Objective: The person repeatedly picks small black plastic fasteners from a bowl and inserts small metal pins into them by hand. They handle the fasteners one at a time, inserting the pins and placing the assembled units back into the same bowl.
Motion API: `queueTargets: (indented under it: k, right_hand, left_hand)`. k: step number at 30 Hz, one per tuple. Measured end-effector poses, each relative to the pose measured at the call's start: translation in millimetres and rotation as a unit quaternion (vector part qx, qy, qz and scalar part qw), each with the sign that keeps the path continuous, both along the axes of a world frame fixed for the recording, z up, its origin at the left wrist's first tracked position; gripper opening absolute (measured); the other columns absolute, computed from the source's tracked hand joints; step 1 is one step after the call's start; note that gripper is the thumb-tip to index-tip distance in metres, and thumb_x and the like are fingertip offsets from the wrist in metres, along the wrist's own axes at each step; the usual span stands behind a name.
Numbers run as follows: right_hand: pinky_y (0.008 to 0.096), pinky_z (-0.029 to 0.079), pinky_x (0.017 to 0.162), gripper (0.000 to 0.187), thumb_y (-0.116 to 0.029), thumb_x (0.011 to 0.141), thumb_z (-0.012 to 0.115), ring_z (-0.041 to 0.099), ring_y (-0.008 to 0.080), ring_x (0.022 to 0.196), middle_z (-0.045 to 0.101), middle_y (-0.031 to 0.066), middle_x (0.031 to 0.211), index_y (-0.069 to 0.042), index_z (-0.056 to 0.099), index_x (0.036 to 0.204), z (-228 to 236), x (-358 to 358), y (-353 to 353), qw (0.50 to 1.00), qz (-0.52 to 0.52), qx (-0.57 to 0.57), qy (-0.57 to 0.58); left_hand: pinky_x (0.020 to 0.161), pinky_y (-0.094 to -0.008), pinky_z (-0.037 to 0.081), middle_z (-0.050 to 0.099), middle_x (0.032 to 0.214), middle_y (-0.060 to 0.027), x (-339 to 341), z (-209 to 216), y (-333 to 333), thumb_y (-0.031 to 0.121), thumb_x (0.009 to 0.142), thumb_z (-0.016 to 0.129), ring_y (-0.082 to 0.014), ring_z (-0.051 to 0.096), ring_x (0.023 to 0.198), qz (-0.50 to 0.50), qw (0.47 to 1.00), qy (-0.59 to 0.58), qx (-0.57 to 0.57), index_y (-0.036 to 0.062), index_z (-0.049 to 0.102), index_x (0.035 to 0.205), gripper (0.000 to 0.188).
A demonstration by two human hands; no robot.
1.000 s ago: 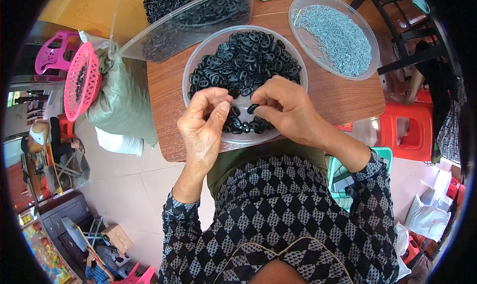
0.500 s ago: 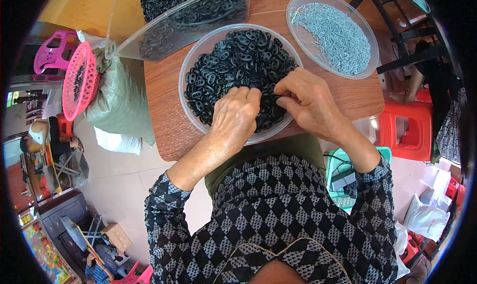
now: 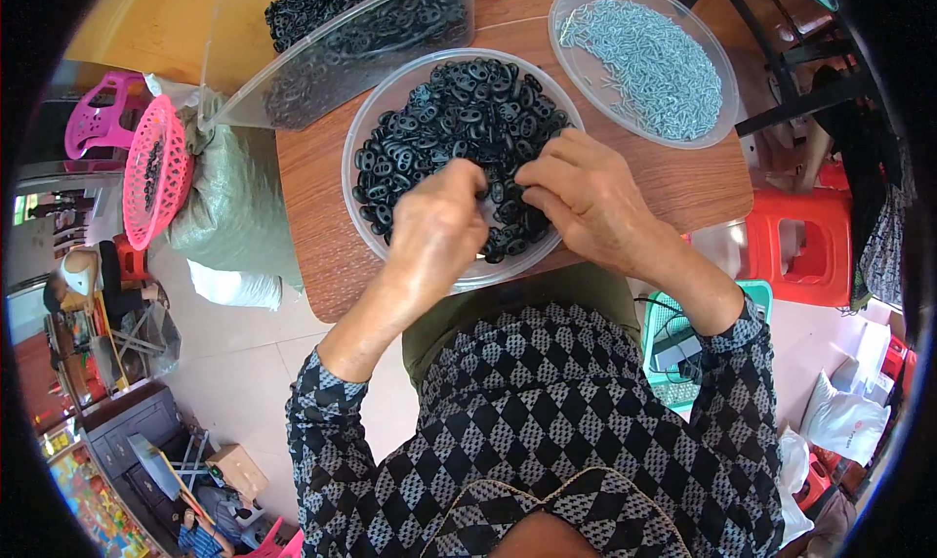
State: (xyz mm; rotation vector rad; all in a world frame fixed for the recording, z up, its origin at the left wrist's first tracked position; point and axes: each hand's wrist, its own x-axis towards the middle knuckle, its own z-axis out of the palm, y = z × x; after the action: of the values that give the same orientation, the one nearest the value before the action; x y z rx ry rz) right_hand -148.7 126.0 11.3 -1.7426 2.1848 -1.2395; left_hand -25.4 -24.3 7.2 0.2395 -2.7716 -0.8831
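Observation:
A round clear tub (image 3: 352,172) on the table holds a heap of small black oval pieces with holes (image 3: 459,119). Over its near left part is my left hand (image 3: 439,216), slightly blurred, its fingers curled closed; whatever they hold is hidden. My right hand (image 3: 590,187) is above the tub's near right side, thumb and fingertips pinched together among the black pieces. What sits in that pinch is too small and covered to make out. Between the two hands a patch of the tub's pale bottom shows.
The brown wooden table (image 3: 317,216) also carries a shallow round tub (image 3: 730,119) of silvery screw-like pieces and a large clear bin (image 3: 229,94) of black pieces. A pink basket (image 3: 137,202) and a pale green sack (image 3: 239,206) stand left; a red stool (image 3: 800,231) stands right.
My left hand has shifted left and down, away from the right hand. My right hand has moved slightly left and stays pinched. More of the tub's bottom shows between them.

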Motion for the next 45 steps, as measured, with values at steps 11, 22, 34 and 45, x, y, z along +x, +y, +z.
queueTargets:
  k: [11,22,34,45]
  right_hand:
    - [0.0327,0.044,0.061,0.010,-0.004,0.070,0.063,0.054,0.0224,0.069,0.057,0.0041,0.071,-0.006,0.065,0.079,10,5,-46,0.978,0.057,-0.173,-0.105]
    - [0.0348,0.044,0.059,0.006,-0.004,0.070,0.065,0.053,0.0236,0.065,0.055,0.0053,0.068,-0.006,0.062,0.074,13,0,-44,0.981,0.011,-0.195,0.002]
    - [0.0344,0.046,0.062,0.006,-0.005,0.075,0.065,0.059,0.0263,0.071,0.060,0.0108,0.074,-0.002,0.062,0.079,-1,-11,-9,0.986,-0.073,-0.049,-0.140]
    - [0.0334,0.047,0.063,0.007,-0.005,0.075,0.065,0.059,0.0255,0.071,0.061,0.0104,0.076,-0.001,0.062,0.079,-1,-10,-3,0.983,-0.059,-0.054,-0.162]
  left_hand:
    - [0.049,-0.0255,0.047,0.064,0.078,-0.0142,-10,43,-33,-0.010,0.066,0.064,-0.0163,0.058,0.055,0.101,0.804,-0.002,0.586,-0.0077,0.048,0.105,0.042]
    - [0.059,-0.0277,0.050,0.064,0.085,-0.0184,-2,47,-29,-0.004,0.080,0.057,-0.0192,0.062,0.065,0.097,0.735,0.035,0.671,-0.0085,0.050,0.107,0.028]
    - [0.071,-0.0278,0.048,0.065,0.085,-0.0051,21,26,-14,-0.008,0.074,0.061,-0.0166,0.060,0.079,-0.046,0.992,0.003,0.118,0.0007,0.063,0.091,0.019]
    - [0.060,-0.0343,0.045,0.062,0.069,-0.0076,25,23,-11,-0.002,0.073,0.064,-0.0215,0.056,0.070,-0.073,0.995,-0.063,0.007,0.0012,0.061,0.086,0.013]
